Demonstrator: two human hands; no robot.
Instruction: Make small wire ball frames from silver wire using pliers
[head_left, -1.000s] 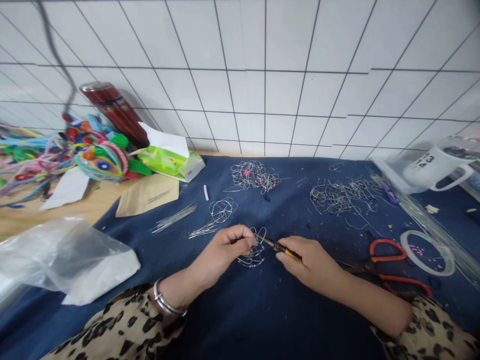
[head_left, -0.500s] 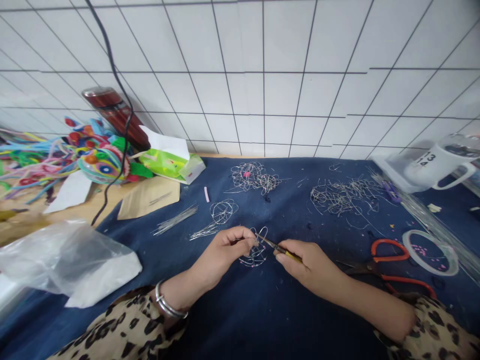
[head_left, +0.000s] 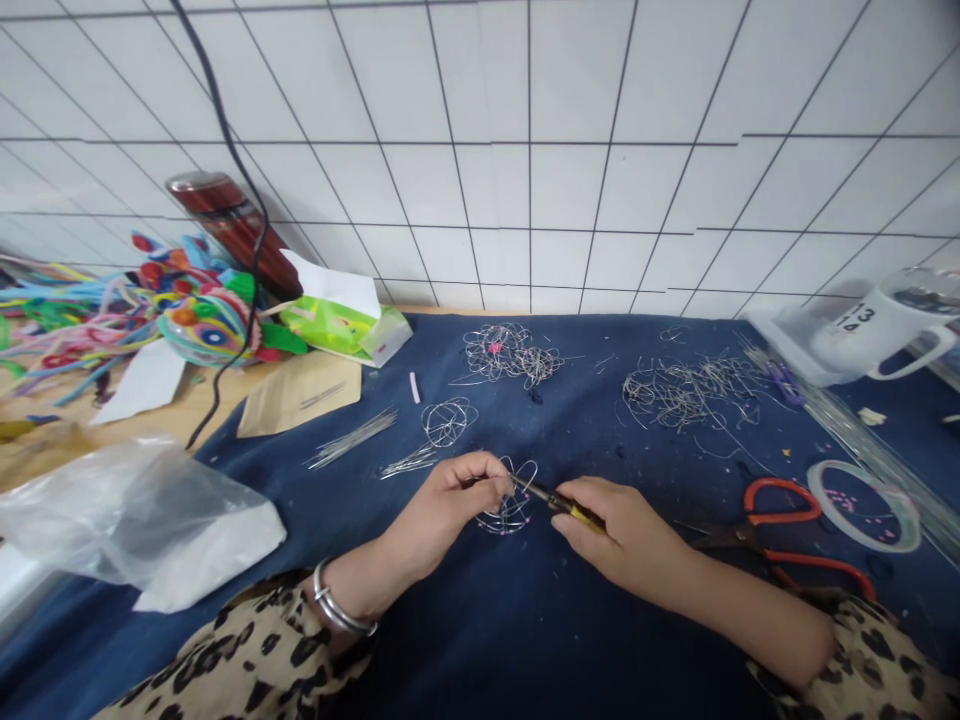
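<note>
My left hand (head_left: 454,495) pinches a small wire flower frame (head_left: 514,500) with pink beads, holding it just above the blue cloth (head_left: 480,620). My right hand (head_left: 611,530) is closed around small yellow-handled pliers (head_left: 559,499), whose tip meets the wire frame beside my left fingertips. Another finished wire flower (head_left: 446,420) lies just beyond my left hand, with straight wire pieces (head_left: 352,438) to its left.
Tangled wire pile (head_left: 686,390) and wire flowers (head_left: 506,352) lie farther back. Orange scissors (head_left: 780,530) and a tape roll (head_left: 862,505) sit right. A white mug (head_left: 877,325), tissue pack (head_left: 341,318), clear plastic bag (head_left: 142,520), colourful pipe cleaners (head_left: 112,310) and a hanging black cable (head_left: 240,220) are around.
The black cable has swung in from the far left toward the red bottle. Both hands stay almost in place at the wire frame, the pliers tip shifting slightly.
</note>
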